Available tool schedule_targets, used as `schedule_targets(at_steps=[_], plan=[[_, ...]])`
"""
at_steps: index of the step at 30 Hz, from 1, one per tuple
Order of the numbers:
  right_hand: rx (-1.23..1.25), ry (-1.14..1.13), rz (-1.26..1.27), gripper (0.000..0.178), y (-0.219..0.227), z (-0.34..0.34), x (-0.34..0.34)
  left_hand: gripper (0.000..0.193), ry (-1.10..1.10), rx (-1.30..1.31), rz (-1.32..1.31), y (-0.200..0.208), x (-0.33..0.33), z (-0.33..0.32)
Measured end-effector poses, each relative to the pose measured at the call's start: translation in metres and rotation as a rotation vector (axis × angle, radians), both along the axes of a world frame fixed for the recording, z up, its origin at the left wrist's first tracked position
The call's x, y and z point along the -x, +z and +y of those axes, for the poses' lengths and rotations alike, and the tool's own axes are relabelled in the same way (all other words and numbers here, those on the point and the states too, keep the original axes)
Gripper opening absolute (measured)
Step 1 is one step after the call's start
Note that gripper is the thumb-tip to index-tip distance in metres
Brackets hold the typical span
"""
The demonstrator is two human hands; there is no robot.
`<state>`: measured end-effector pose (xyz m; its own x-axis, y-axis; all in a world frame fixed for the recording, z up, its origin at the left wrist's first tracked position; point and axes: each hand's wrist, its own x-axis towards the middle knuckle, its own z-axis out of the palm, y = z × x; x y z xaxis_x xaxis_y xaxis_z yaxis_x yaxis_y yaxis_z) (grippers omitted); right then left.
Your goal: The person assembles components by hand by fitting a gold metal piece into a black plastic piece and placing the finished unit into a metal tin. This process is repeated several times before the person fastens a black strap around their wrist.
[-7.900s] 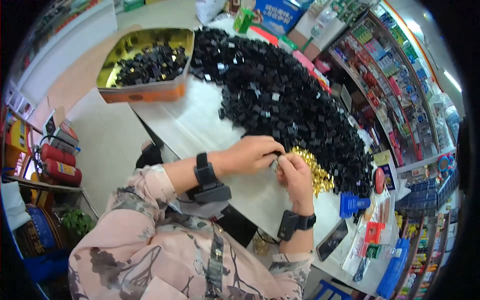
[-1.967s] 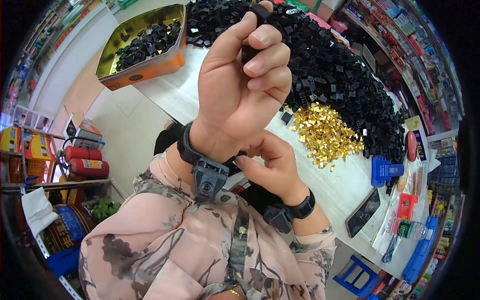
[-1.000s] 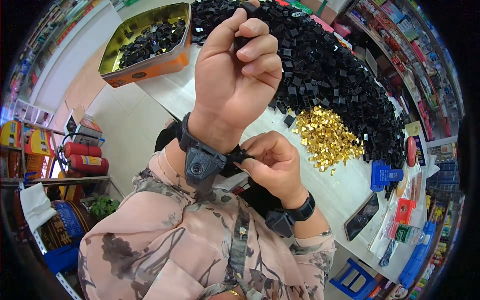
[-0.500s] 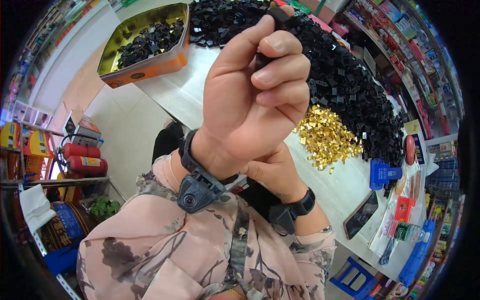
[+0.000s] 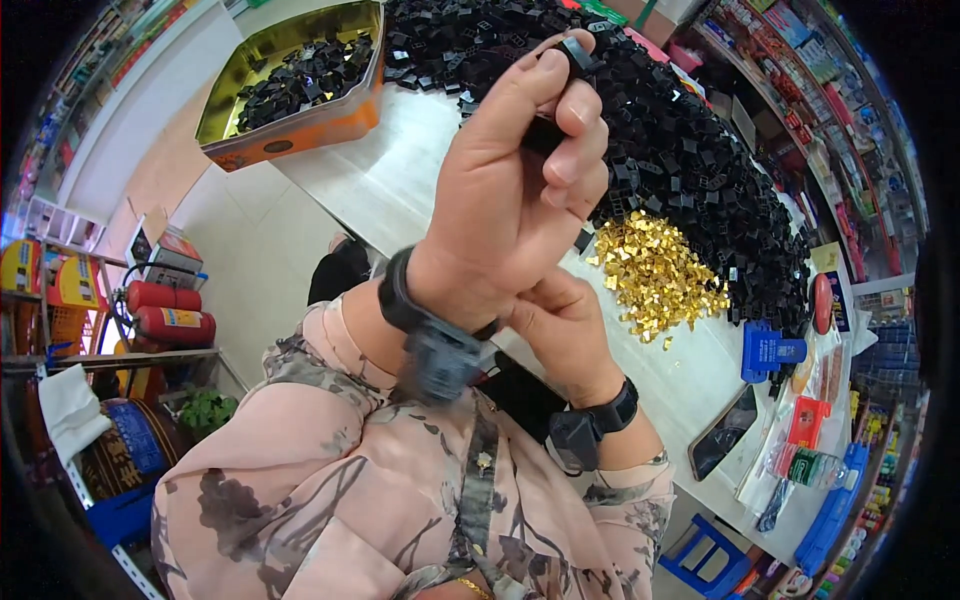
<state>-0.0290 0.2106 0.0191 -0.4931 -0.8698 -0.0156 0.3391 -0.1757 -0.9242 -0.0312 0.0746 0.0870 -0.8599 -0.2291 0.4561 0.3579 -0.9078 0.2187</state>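
My left hand (image 5: 515, 190) is raised close to the camera, its fingers closed on several small black plastic parts (image 5: 560, 90). Behind and below its wrist sits my right hand (image 5: 560, 330), fingers curled; whether it holds anything is hidden. On the white table (image 5: 400, 175) lie a large heap of black plastic parts (image 5: 690, 170) and, nearer me, a pile of small gold metal pieces (image 5: 655, 275). An orange tin (image 5: 290, 90) with a gold inside holds more black parts at the far left.
A blue tool (image 5: 770, 352), a dark phone (image 5: 723, 445), packets and a bottle lie along the table's right end. Shop shelves run down the right side. Red fire extinguishers (image 5: 165, 310) and crates stand on the floor at the left. A blue stool (image 5: 705, 560) is below.
My left hand has risen from the table up toward the camera with black parts in it and has shifted right over the last second. My right hand stays under its wrist.
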Motion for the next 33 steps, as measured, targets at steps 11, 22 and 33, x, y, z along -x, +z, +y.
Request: schedule_targets(at_steps=[11,22,33], plan=[[0.035,0.121,-0.010,0.015,0.038,0.006,0.002,0.014,0.094,-0.161,-0.269,-0.025,0.032,-0.029],[-0.080,-0.055,0.464,0.014,-0.003,-0.016,-0.001,0.007,0.164,-0.199,-0.387,-0.036,0.040,-0.034],[-0.042,-0.203,0.501,0.023,-0.011,-0.029,-0.008,0.007,0.085,-0.266,-0.420,-0.047,0.040,-0.035]])
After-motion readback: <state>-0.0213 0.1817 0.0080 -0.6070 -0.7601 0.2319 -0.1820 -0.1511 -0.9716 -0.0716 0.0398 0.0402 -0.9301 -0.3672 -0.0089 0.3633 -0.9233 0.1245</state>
